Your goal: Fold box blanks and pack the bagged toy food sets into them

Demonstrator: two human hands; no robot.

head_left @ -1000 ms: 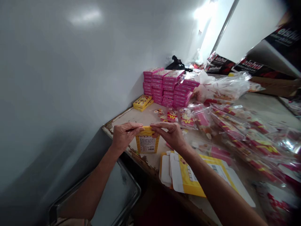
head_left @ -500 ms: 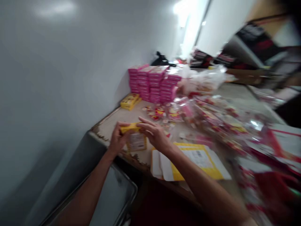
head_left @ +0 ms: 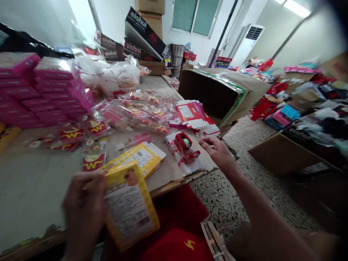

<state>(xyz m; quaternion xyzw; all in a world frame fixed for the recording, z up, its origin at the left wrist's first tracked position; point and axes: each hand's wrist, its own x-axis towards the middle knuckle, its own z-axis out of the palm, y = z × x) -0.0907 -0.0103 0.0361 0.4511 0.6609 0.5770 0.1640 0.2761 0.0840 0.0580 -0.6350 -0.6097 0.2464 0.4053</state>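
At the lower left, my left hand (head_left: 85, 204), blurred, is closed on the upper left edge of a yellow box (head_left: 130, 208). The box is tilted, its printed label panel facing me, in front of the table edge. My right hand (head_left: 217, 150) is at the table's right edge with thumb and fingers stretched forward, holding nothing that I can see. Left of it, apart from the fingers, a red tape dispenser (head_left: 187, 148) with a green roll lies on a plastic bag (head_left: 174, 145). Flat yellow cartons (head_left: 141, 157) lie behind the held box.
Pink boxes (head_left: 54, 87) are stacked at the left. Clear packets (head_left: 136, 108) with red contents spread over the middle of the table (head_left: 40, 181). Flat red and white cartons (head_left: 191, 116) lie beyond the dispenser. An open cardboard box (head_left: 244, 85) stands past the table's right side.
My view has swung right. My right hand has left the yellow box and moved right, near the tape dispenser. The left hand keeps the box, now held before the table edge.
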